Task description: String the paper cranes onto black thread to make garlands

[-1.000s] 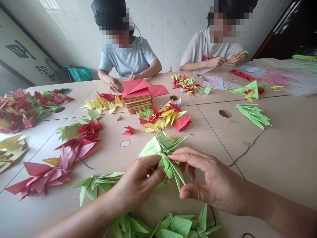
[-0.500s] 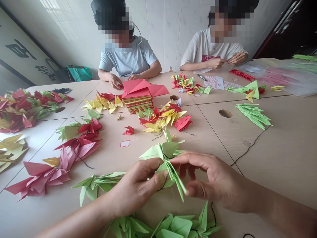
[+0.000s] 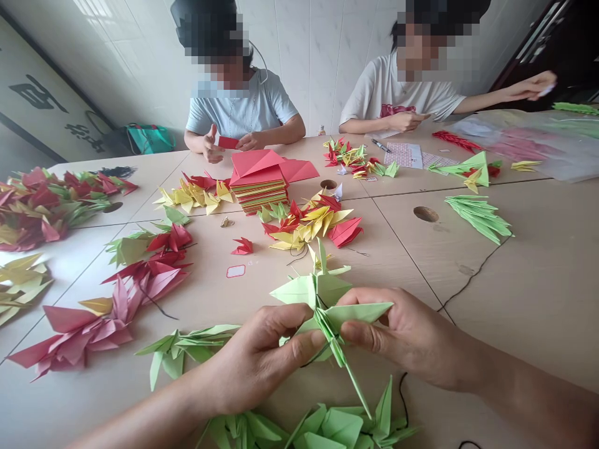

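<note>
Light green folded paper cranes (image 3: 333, 333), bunched on a dark thread, are between my two hands above the table. My left hand (image 3: 276, 340) is closed, thumb and fingers pinching the bunch from the left. On the other side my right hand (image 3: 397, 333) pinches a spread wing of the nearest crane between thumb and forefinger. Narrow points of the bunch stick out toward me. More green paper cranes (image 3: 341, 427) lie at the near edge below my hands. Another green bunch (image 3: 187, 346) rests left of my left wrist.
Strung pink and red cranes (image 3: 107, 312) lie on the left. Behind my hands are red and yellow cranes (image 3: 309, 224) and a stack of coloured paper (image 3: 259, 187). Green folded pieces (image 3: 480, 215) sit at right on a black thread. Two people (image 3: 243, 106) sit across the table.
My right thumb and fingers have closed on a crane's wing, which is now spread out to the right. Across the table, one person lifts red paper; the other reaches an arm out right.
</note>
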`<state>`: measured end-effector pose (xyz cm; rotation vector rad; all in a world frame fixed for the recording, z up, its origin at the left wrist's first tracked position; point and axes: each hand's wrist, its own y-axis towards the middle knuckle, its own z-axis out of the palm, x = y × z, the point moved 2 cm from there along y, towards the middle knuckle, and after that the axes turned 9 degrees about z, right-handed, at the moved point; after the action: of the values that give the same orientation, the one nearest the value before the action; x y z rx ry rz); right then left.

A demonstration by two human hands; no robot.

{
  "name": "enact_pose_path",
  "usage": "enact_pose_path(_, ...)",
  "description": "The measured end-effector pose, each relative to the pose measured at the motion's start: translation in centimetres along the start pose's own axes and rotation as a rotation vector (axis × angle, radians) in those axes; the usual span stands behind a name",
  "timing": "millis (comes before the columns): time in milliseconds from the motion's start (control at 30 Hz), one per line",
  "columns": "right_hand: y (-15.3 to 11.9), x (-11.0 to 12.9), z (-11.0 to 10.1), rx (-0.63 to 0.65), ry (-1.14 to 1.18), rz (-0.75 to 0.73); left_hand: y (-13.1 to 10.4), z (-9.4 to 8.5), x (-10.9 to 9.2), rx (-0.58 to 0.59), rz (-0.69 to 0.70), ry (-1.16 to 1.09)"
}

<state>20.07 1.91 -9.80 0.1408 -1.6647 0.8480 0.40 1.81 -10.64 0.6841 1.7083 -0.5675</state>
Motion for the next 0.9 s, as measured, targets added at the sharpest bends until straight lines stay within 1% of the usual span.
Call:
enact_pose_path(133,0.10,-0.17,0.20,-0.001,-0.002,0.020,0.08,0.05,-0.07,0.019,-0.007,0.011)
enact_pose_path(267,0.08,-0.04,0.40,-0.027,-0.060,0.034,0.23,0.10,0.01,0.001,-0.002,0.029)
enact_pose_path(400,0.13,-0.04,0.27,-0.039,-0.038,0.020,0.23,0.13,0.10,0.000,-0.022,-0.046)
enact_pose_path(533,0.09,-0.03,0.23,-0.025,-0.013,-0.001,0.06,0.09,0.17,0.015,-0.053,-0.107)
enact_pose_path(733,-0.15,0.25,0.51,-0.059,-0.066,0.005,-0.10,0.15,0.22,0.037,-0.092,-0.133)
enact_pose_path(900,-0.22,0.23,0.50,-0.009,-0.022,0.039,0.03,0.17,-0.08,0.016,-0.071,-0.133)
